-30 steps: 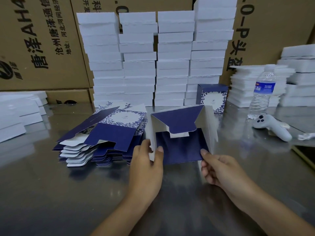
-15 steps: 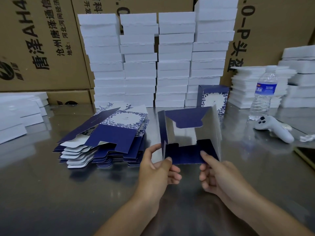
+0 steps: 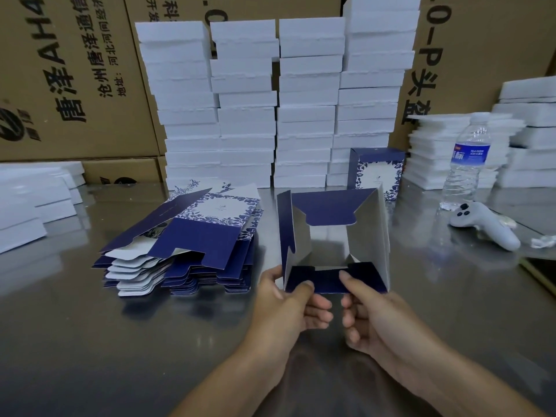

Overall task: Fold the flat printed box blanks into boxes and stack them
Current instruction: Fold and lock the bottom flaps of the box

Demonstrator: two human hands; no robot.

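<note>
Fingers and thumbs of both my hands are closed on one navy-blue printed cardboard box blank, opened into a square tube with its grey inside facing me. My left hand pinches the near bottom flap at its left corner, thumb on top and fingers curled underneath. My right hand grips the same flap towards the middle, thumb pressed on the blue face. The tube sits just above the shiny steel table, top flap hanging inward and side flaps standing open.

To my left, near the tube, lies the pile of flat blue-and-white floral blanks. One finished blue floral box stands upright behind the tube, against tall stacks of white slabs. Brown printed shipping cartons back them. Off to my right stand a clear plastic water bottle and, beside it, a white handheld controller.
</note>
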